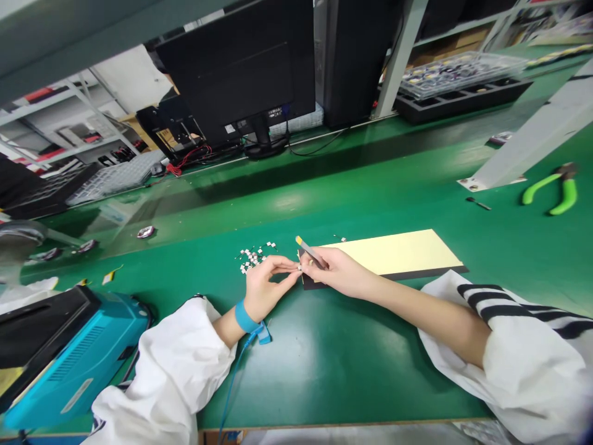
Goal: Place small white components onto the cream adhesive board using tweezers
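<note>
My left hand [269,285], a blue wrist strap [245,316] at its wrist, pinches a tiny white part [299,268] between thumb and fingertips. Closed around grey tweezers [311,252] with a yellowish upper end, my right hand [340,272] meets the left fingertips; the tool's lower end is hidden by the fingers. Under the right hand and forearm lies a pale yellow sheet [398,252] on a dark backing. Several small white parts with short dark leads [251,258] are scattered just beyond my left hand. One more small white part [343,239] lies at the sheet's far edge.
A blue machine [92,352] stands at the left. Green-handled cutters [563,190] lie at the right, beyond a white post [523,142]. A monitor [245,68] stands at the back of the green bench [352,364]. A blue cord [231,383] trails from the wrist strap.
</note>
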`<state>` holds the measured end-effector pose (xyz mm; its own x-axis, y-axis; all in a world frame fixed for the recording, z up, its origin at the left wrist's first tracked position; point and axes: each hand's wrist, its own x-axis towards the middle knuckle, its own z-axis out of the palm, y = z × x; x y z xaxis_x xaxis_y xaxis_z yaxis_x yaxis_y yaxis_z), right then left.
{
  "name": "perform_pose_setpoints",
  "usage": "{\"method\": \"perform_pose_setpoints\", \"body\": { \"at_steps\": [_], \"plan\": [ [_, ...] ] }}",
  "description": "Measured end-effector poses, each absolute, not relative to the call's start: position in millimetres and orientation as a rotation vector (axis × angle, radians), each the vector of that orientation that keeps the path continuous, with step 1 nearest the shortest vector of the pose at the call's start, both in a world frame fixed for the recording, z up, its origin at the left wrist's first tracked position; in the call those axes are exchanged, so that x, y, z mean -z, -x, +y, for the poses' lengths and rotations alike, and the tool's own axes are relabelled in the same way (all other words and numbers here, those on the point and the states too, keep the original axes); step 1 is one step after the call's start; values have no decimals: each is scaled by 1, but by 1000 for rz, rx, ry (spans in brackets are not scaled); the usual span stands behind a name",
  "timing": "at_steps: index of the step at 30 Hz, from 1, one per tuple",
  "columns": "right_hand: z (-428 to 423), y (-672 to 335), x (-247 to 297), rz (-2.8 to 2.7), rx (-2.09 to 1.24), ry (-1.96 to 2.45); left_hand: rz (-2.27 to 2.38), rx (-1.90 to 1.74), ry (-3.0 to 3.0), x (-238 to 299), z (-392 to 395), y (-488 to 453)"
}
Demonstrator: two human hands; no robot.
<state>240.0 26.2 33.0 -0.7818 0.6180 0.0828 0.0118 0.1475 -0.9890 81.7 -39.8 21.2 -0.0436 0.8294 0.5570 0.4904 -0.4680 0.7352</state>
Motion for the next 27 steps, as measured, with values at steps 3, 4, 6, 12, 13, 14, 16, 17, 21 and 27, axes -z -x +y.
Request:
{"method": "perform_pose_setpoints", "body": {
  "at_steps": [3,4,6,12,13,14,16,17,21,27],
  "plan": [
    [26,-241,-34,-1987,-1654,620,1417,-1485,-1921,-20,-40,-81],
    [26,-241,-35,-1993,-1650,624,1418,-1474,-1919,-20,-40,-81],
    [26,-241,-35,-1990,-1646,631,1415,-1461,-1914,-19,-40,-80],
    [27,-240,-33,-1899,-1661,711,1406,-1456,-1942,-20,-40,-80],
    [27,-240,-33,-1870,-1665,739,1402,-1453,-1942,-20,-40,-81],
    [28,-241,-33,-1839,-1675,759,1397,-1452,-1935,-20,-40,-81],
    [30,-243,-34,-1800,-1703,776,1392,-1456,-1911,-21,-40,-81],
    [31,-243,-35,-1798,-1707,782,1391,-1459,-1899,-21,-41,-81],
    [29,-242,-37,-1802,-1718,791,1389,-1451,-1899,-19,-43,-83],
    [42,-246,-46,-1820,-1650,952,1435,-1161,-1885,-31,-29,-67]
  ]
}}
